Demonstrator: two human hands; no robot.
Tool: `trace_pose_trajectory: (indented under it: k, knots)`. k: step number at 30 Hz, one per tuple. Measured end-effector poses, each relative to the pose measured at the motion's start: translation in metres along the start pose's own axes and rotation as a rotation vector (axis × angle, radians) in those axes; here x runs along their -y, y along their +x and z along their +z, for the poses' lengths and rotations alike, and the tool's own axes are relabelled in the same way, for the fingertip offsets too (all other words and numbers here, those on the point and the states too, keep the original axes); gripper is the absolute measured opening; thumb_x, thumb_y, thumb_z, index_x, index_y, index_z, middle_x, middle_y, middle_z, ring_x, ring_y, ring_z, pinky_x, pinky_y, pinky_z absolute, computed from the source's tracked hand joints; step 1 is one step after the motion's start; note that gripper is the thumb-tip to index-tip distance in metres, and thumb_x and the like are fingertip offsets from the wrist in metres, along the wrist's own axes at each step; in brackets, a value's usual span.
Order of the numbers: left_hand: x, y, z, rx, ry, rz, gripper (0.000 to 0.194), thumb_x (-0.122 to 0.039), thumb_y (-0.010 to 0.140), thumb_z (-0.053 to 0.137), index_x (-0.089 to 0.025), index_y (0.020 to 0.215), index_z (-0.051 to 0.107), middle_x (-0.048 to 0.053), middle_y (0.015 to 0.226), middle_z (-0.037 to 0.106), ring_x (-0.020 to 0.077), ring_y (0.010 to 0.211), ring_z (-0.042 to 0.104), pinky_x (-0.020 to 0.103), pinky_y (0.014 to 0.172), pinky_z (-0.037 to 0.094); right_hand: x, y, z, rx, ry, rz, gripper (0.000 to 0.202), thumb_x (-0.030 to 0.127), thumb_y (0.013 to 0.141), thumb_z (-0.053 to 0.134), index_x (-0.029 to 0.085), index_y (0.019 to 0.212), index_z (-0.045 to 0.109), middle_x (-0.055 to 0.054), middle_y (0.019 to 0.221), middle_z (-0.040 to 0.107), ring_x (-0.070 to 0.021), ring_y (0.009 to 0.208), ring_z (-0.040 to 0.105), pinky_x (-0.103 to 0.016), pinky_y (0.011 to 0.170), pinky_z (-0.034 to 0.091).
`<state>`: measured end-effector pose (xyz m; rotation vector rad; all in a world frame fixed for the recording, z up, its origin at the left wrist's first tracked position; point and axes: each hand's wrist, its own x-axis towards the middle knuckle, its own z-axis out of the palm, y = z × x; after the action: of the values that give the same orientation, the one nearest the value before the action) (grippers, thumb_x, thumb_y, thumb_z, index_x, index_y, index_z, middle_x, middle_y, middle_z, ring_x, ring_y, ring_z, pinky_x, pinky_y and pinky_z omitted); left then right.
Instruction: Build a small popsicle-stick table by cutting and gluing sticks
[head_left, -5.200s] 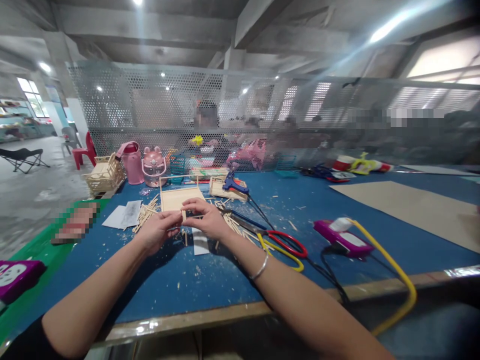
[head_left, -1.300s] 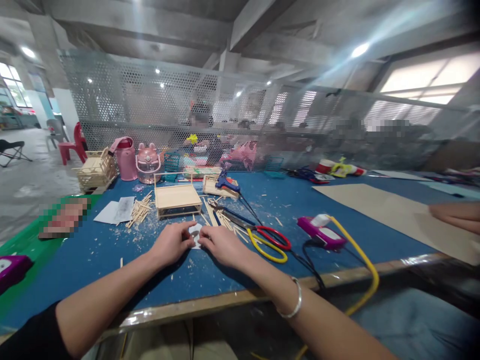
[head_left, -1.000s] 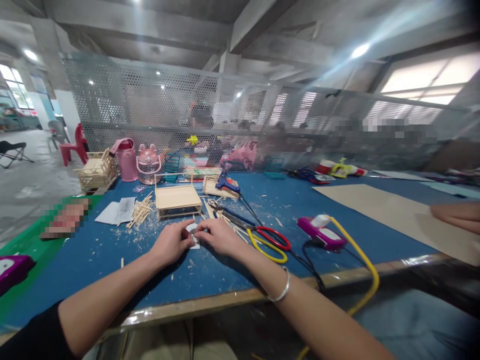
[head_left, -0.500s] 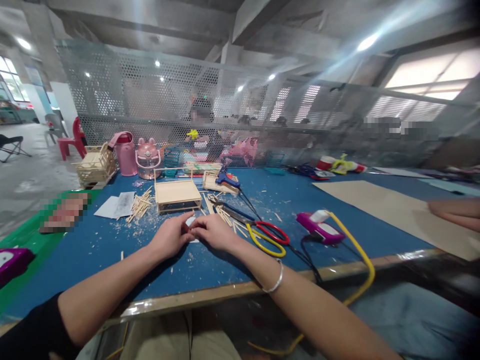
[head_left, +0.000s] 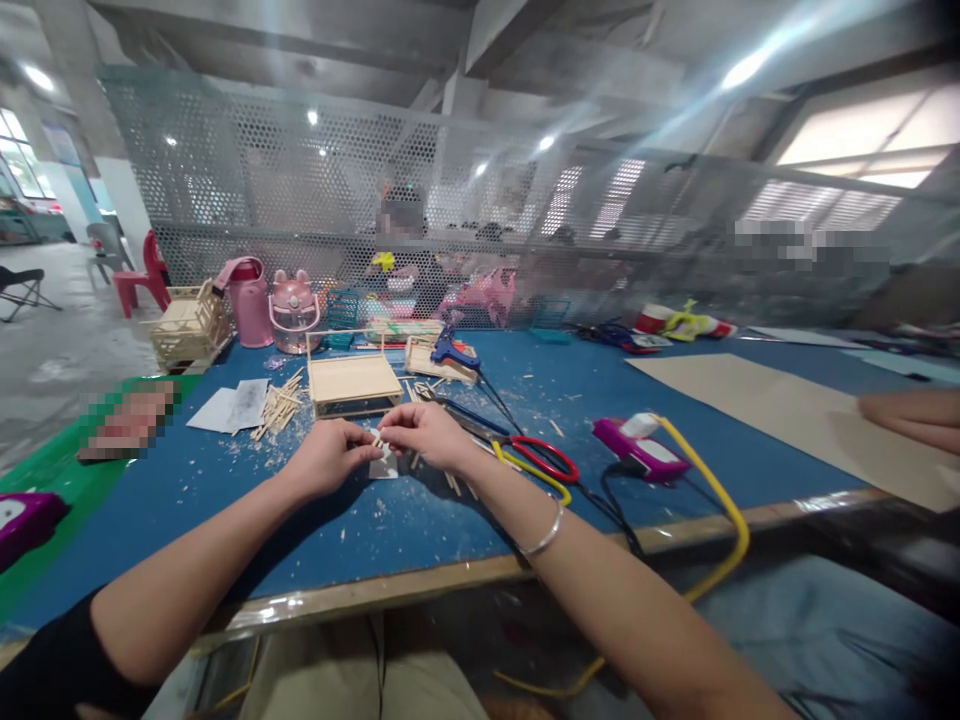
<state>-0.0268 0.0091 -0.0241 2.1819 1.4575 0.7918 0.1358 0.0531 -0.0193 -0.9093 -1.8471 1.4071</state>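
Note:
My left hand (head_left: 327,458) and my right hand (head_left: 426,436) meet at the fingertips over the blue table. Both pinch a short piece of wooden stick (head_left: 378,440), mostly covered by the fingers. Beneath them lies a small white paper (head_left: 384,466). Just behind stands a little wooden frame with a flat panel (head_left: 355,378), upright on short legs. Loose wooden sticks (head_left: 280,404) are heaped to its left, and more lie partly hidden under my right hand. Scissors with red and yellow handles (head_left: 546,460) rest beside my right forearm.
A blue glue gun (head_left: 453,350) lies behind the scissors. To the right are a purple power strip (head_left: 642,450) with a yellow cord and a large brown sheet (head_left: 742,410), with another person's arm (head_left: 911,415) over it. Pink bottles (head_left: 250,304) stand at the back left.
My hands have risen slightly and their fingertips have opened up a little, so the stick piece between them and more of the white paper now show.

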Motion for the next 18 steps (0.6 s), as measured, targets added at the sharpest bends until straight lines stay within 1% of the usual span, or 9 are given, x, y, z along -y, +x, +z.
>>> trace_pose_trajectory:
  k: [3, 5, 8, 10, 12, 15, 18]
  knots:
    - [0.0008, -0.0006, 0.0001, 0.026, -0.036, 0.013, 0.032, -0.039, 0.073, 0.05, -0.014, 0.073, 0.07, -0.001, 0.057, 0.058, 0.0111, 0.055, 0.043, 0.022, 0.053, 0.031, -0.004, -0.0015, 0.0008, -0.044, -0.01, 0.009, 0.014, 0.023, 0.062, 0.063, 0.012, 0.07, 0.06, 0.004, 0.054, 0.056, -0.0055, 0.047, 0.047, -0.019, 0.048, 0.037]
    - [0.0002, -0.0018, -0.0005, 0.033, -0.061, 0.013, 0.032, -0.039, 0.073, 0.05, -0.014, 0.076, 0.07, -0.001, 0.059, 0.058, 0.0108, 0.055, 0.043, 0.022, 0.054, 0.031, -0.005, -0.0032, 0.0014, -0.05, -0.008, 0.011, 0.014, 0.023, 0.062, 0.063, 0.012, 0.07, 0.06, 0.004, 0.055, 0.056, -0.0055, 0.048, 0.047, -0.019, 0.049, 0.037]
    - [-0.0026, -0.0036, -0.0012, 0.041, -0.065, 0.009, 0.036, -0.041, 0.075, 0.046, -0.013, 0.077, 0.069, -0.001, 0.057, 0.056, 0.0103, 0.053, 0.041, 0.022, 0.053, 0.03, -0.0041, -0.0053, 0.0031, -0.064, -0.036, -0.004, 0.013, 0.023, 0.063, 0.062, 0.012, 0.069, 0.06, 0.004, 0.052, 0.054, -0.0059, 0.047, 0.047, -0.019, 0.048, 0.037]
    - [-0.0038, -0.004, -0.0004, 0.046, -0.05, -0.001, 0.039, -0.041, 0.077, 0.042, -0.013, 0.074, 0.069, -0.001, 0.055, 0.054, 0.0102, 0.053, 0.04, 0.022, 0.053, 0.029, -0.0038, -0.0058, 0.005, -0.085, -0.057, -0.017, 0.013, 0.023, 0.063, 0.061, 0.012, 0.069, 0.06, 0.004, 0.051, 0.054, -0.0061, 0.046, 0.046, -0.019, 0.047, 0.036]
    - [-0.0036, -0.0037, 0.0018, 0.051, -0.059, -0.029, 0.037, -0.04, 0.077, 0.043, -0.013, 0.074, 0.069, -0.001, 0.057, 0.055, 0.0107, 0.054, 0.042, 0.022, 0.054, 0.03, -0.0046, -0.0058, 0.0071, -0.105, -0.062, -0.028, 0.013, 0.023, 0.063, 0.061, 0.012, 0.069, 0.06, 0.003, 0.051, 0.054, -0.0064, 0.046, 0.047, -0.019, 0.047, 0.036]
    - [-0.0018, -0.0026, 0.0056, 0.064, -0.137, -0.085, 0.036, -0.04, 0.076, 0.045, -0.013, 0.073, 0.068, -0.001, 0.059, 0.057, 0.0111, 0.055, 0.044, 0.022, 0.055, 0.031, -0.006, -0.0058, 0.0092, -0.14, -0.074, -0.05, 0.016, 0.026, 0.063, 0.062, 0.012, 0.071, 0.062, 0.002, 0.056, 0.057, -0.0079, 0.051, 0.049, -0.021, 0.051, 0.039]
    - [-0.0005, -0.0012, 0.0066, 0.085, -0.241, -0.105, 0.038, -0.043, 0.076, 0.045, -0.012, 0.068, 0.066, -0.001, 0.053, 0.052, 0.0094, 0.05, 0.04, 0.022, 0.052, 0.03, -0.0053, -0.0082, 0.0085, -0.143, -0.145, -0.14, 0.018, 0.028, 0.068, 0.059, 0.012, 0.075, 0.064, -0.002, 0.067, 0.061, -0.0105, 0.062, 0.054, -0.023, 0.06, 0.042]
